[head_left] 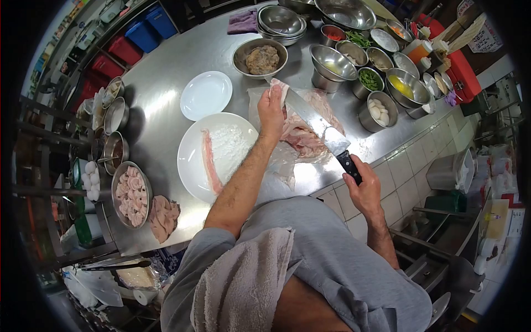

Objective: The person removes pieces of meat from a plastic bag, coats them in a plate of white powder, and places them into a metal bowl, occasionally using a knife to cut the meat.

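My right hand (364, 185) is closed round the black handle of a large kitchen knife (315, 117), whose broad blade points up and left. With my left hand (271, 115) I pinch a pale strip of raw meat (280, 87) beside the blade's far end. Below the blade, more raw meat (306, 138) lies on a clear plastic bag (287, 166). To the left, a big white plate (187, 176) carries white powder (231, 145) and one long fatty meat strip (208, 157); my left forearm crosses its edge.
A smaller white plate (206, 95) sits behind the big one. At the back is a steel bowl (239, 67) of brownish paste. Several steel bowls and tins of ingredients line the right side. At left stands a bowl of pink meat pieces (131, 193), with a crumpled cloth (165, 217) beside it.
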### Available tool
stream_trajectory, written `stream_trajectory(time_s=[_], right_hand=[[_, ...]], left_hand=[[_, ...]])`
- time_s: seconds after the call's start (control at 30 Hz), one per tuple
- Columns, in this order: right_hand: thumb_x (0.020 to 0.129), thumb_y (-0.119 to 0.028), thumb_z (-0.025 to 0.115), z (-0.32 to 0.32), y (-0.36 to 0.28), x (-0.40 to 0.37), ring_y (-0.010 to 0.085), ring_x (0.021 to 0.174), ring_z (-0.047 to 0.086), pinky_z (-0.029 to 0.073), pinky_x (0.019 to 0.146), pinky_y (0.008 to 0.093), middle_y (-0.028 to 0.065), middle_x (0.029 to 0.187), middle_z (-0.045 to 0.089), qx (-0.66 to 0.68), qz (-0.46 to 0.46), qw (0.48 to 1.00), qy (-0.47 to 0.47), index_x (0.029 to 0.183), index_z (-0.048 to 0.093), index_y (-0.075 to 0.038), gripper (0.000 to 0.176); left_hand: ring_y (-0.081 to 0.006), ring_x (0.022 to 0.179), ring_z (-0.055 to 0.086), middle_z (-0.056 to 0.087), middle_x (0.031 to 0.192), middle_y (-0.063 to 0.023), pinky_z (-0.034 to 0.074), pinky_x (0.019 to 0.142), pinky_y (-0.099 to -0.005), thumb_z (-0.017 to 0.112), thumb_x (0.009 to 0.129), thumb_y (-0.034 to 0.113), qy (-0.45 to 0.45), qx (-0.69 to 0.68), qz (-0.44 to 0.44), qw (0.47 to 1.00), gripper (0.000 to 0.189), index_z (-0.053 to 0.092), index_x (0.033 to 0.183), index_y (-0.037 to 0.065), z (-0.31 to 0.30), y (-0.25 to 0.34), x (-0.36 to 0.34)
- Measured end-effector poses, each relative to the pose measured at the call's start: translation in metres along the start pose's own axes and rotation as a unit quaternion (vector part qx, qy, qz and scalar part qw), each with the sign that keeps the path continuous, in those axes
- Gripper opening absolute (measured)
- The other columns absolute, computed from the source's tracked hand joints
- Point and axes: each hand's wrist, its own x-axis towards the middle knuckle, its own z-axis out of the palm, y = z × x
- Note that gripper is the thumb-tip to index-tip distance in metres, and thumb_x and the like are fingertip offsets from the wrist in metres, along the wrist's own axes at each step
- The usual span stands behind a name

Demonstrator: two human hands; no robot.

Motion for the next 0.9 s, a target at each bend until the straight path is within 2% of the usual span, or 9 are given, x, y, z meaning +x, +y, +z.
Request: stream_trajectory(time_s=[0.2, 0.37, 0.4, 0.5, 0.53, 0.63, 0.7, 0.73, 0.9], right_hand=[[0.077, -0.013, 0.064, 0.015, -0.004, 0.018, 0.0266, 0.073, 0.059, 0.046, 0.064, 0.0361, 0.0123, 0.087, 0.058, -0.007, 0.005, 1.0, -0.029, 0.12, 0.052, -0.009, 0.044], [0.077, -0.013, 0.063, 0.045, -0.007, 0.054, 0.0304, 0.078, 0.059, 0.046, 0.067, 0.0379, 0.0149, 0.09, 0.058, 0.031, -0.044, 0.999, -0.001, 0.12, 0.052, -0.009, 0.045], [0.075, -0.007, 0.066, 0.045, -0.013, 0.06, 0.0298, 0.093, 0.06, 0.046, 0.079, 0.0344, 0.0193, 0.103, 0.06, 0.038, -0.017, 0.999, -0.025, 0.118, 0.052, -0.001, 0.046], [0.074, -0.007, 0.066, 0.058, -0.01, 0.069, 0.0287, 0.099, 0.058, 0.045, 0.085, 0.0338, 0.0203, 0.108, 0.059, 0.055, -0.008, 0.998, -0.042, 0.118, 0.052, 0.001, 0.046], [0.076, -0.011, 0.064, 0.065, -0.006, 0.069, 0.0336, 0.091, 0.058, 0.046, 0.078, 0.0387, 0.0201, 0.098, 0.059, 0.045, -0.048, 0.998, -0.021, 0.119, 0.052, -0.002, 0.045], [0.078, -0.011, 0.063, 0.077, 0.004, 0.081, 0.0342, 0.097, 0.057, 0.045, 0.083, 0.0373, 0.0226, 0.105, 0.058, 0.058, -0.076, 0.995, 0.014, 0.119, 0.051, 0.0, 0.044], [0.078, -0.01, 0.063, 0.067, 0.019, 0.092, 0.0319, 0.101, 0.057, 0.044, 0.086, 0.0341, 0.023, 0.11, 0.057, 0.103, -0.035, 0.994, 0.009, 0.118, 0.05, 0.005, 0.044], [0.078, -0.009, 0.064, 0.06, 0.035, 0.096, 0.0309, 0.101, 0.057, 0.044, 0.086, 0.034, 0.0225, 0.11, 0.058, 0.128, -0.028, 0.991, -0.007, 0.118, 0.05, 0.005, 0.044], [0.077, -0.008, 0.065, 0.04, 0.071, 0.09, 0.0298, 0.102, 0.057, 0.043, 0.087, 0.0344, 0.022, 0.11, 0.058, 0.071, -0.037, 0.994, -0.071, 0.118, 0.05, 0.005, 0.046]], left_hand=[[-0.0023, 0.045, 0.038, 0.045, 0.059, 0.0054, 0.03, 0.037, -0.0199, 0.048, 0.092, 0.035, 0.088, 0.007, -0.018, 0.996, 0.03, 0.05, 0.074, 0.01, 0.006, -0.003, -0.021], [-0.0062, 0.048, 0.044, 0.05, 0.062, 0.0004, 0.035, 0.042, -0.0204, 0.046, 0.093, 0.033, -0.007, 0.127, -0.053, 0.99, 0.032, 0.052, 0.077, 0.005, 0.017, -0.018, -0.051], [-0.0062, 0.048, 0.044, 0.05, 0.062, 0.0004, 0.035, 0.042, -0.0204, 0.046, 0.093, 0.033, 0.005, 0.126, -0.049, 0.991, 0.032, 0.052, 0.077, 0.005, 0.016, -0.021, -0.049], [-0.0074, 0.052, 0.049, 0.052, 0.064, -0.0016, 0.04, 0.045, -0.0235, 0.045, 0.093, 0.033, -0.011, 0.095, -0.01, 0.995, 0.034, 0.052, 0.079, 0.003, 0.002, -0.025, -0.047], [-0.0081, 0.054, 0.051, 0.052, 0.063, -0.0017, 0.042, 0.047, -0.0255, 0.045, 0.093, 0.032, -0.029, 0.092, -0.057, 0.994, 0.033, 0.053, 0.081, 0.003, 0.001, -0.02, -0.051], [-0.016, 0.064, 0.058, 0.055, 0.066, -0.0066, 0.048, 0.061, -0.0335, 0.048, 0.091, 0.03, -0.041, 0.128, -0.117, 0.984, 0.031, 0.056, 0.088, 0.0, 0.002, -0.016, -0.073], [-0.0187, 0.084, 0.058, 0.059, 0.085, -0.013, 0.047, 0.07, -0.0319, 0.048, 0.092, 0.031, -0.084, 0.342, 0.141, 0.925, 0.031, 0.055, 0.086, 0.002, -0.005, -0.032, -0.08], [-0.0253, 0.092, 0.052, 0.055, 0.093, -0.0177, 0.042, 0.081, -0.0344, 0.051, 0.09, 0.03, -0.09, 0.378, 0.127, 0.913, 0.031, 0.056, 0.084, 0.0, -0.013, -0.031, -0.078], [-0.0307, 0.092, 0.051, 0.051, 0.1, -0.0181, 0.042, 0.08, -0.0378, 0.055, 0.086, 0.023, -0.125, 0.391, 0.114, 0.905, 0.025, 0.059, 0.081, -0.001, -0.021, 0.003, -0.069]])
